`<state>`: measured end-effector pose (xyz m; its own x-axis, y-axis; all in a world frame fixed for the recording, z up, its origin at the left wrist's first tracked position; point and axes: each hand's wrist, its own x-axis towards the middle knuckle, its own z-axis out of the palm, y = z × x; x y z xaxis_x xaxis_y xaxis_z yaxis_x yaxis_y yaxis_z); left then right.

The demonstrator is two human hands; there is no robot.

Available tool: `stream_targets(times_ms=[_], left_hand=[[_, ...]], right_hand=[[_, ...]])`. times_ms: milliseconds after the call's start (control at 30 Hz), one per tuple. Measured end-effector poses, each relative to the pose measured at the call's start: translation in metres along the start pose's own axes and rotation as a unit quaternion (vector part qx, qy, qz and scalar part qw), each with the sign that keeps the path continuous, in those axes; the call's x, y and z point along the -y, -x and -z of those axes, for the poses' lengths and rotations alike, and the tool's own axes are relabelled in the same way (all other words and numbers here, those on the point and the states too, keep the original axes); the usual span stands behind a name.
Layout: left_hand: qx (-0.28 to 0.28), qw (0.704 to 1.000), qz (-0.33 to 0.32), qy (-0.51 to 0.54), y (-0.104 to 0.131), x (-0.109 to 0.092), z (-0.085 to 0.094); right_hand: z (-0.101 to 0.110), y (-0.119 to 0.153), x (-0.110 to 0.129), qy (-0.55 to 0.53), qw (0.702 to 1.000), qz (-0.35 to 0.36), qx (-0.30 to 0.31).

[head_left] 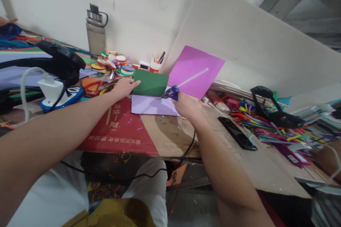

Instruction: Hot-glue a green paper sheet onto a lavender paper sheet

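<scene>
L hand (124,88), ctr-left of frame: pinching left edge of green card (150,82), thumb on its near face, fingers partly hidden. Card sits mid-frame, btm edge along lilac sheet (151,106); can't tell if it's fully upright or just tilted.

R hand (188,106), just right of ctr: clenched round blue glue gun (173,93), nozzle pointing left at the line where card meets sheet. Contact at tip: can't tell, too small. Clear glue stick (193,77) juts from back of gun, up & right, in front of a magenta sheet (204,58) leaning on the pale board.

Lilac sheet lies on cardboard (170,138), part red w/ printed characters, part brown; small paper scraps near its lower edge.

Nearby: orange-handled scissors (92,89) by L hand; ribbon rolls (121,59) upper left of ctr, w/ grey bottle (96,37) behind; pen cup (155,66) above green card. Black phone (237,133) right of ctr, colored pipe cleaners (257,124) beyond it. Blue power strip (62,100) at left, white plug (50,88) in it. Black cord (146,175) crosses btm ctr, over my lap.
</scene>
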<state>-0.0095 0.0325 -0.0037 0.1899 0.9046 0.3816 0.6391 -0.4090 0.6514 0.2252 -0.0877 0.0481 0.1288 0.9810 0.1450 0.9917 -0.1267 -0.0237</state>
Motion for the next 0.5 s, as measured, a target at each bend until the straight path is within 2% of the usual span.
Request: stream_targets(times_ms=[167, 400, 500], left_hand=[[0.002, 1.000, 0.004, 0.011, 0.0010, -0.0004, -0.0001], [0.007, 1.000, 0.001, 0.018, -0.0013, 0.0043, -0.0023], [-0.001, 1.000, -0.006, 0.012, -0.0018, 0.0050, -0.0023]], right_hand=[[0.0005, -0.0011, -0.0026, -0.010, 1.000, 0.011, 0.018], [-0.0031, -0.0014, 0.0000, 0.008, 1.000, 0.014, -0.008], [-0.0012, -0.0022, -0.0039, 0.000, 1.000, 0.011, 0.011]])
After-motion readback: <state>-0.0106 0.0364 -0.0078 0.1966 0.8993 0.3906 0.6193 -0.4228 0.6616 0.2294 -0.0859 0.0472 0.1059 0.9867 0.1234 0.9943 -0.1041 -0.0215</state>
